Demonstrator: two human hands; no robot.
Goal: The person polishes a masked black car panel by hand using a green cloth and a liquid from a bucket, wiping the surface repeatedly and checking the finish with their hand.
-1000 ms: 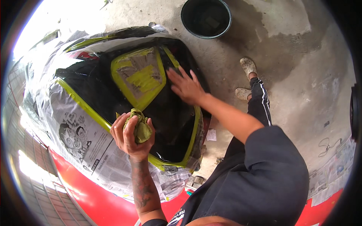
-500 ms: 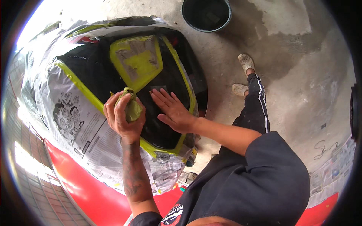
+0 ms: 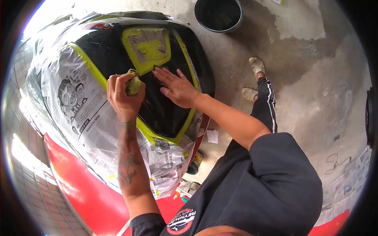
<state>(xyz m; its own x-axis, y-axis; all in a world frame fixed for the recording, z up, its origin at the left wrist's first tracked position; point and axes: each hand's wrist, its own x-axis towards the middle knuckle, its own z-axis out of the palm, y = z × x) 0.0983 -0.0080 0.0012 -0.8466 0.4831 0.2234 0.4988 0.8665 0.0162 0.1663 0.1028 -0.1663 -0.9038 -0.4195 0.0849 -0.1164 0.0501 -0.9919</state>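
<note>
A glossy black car panel (image 3: 156, 118) lies below my hands, its edges lined with yellow-green masking tape (image 3: 87, 63). My left hand (image 3: 125, 94) is closed round a crumpled green cloth (image 3: 134, 85) over the panel's left part. My right hand (image 3: 179, 87) lies flat, fingers stretched, on the panel just below a taped patch (image 3: 147, 43). From under its fingertips shows the edge of a small dark sheet (image 3: 157, 69), which looks like sandpaper; the palm hides the rest.
Newspaper (image 3: 94, 122) masks the car around the panel. On the concrete floor stands a black bucket (image 3: 219, 15) at the top. My feet in light clogs (image 3: 249, 94) are right of the car. A red surface (image 3: 84, 181) lies lower left, a thin cable (image 3: 336, 164) at right.
My right hand has slid up the panel with the dark sheet, toward the taped patch. My left hand with the green cloth has shifted slightly up and left. The view has shifted slightly.
</note>
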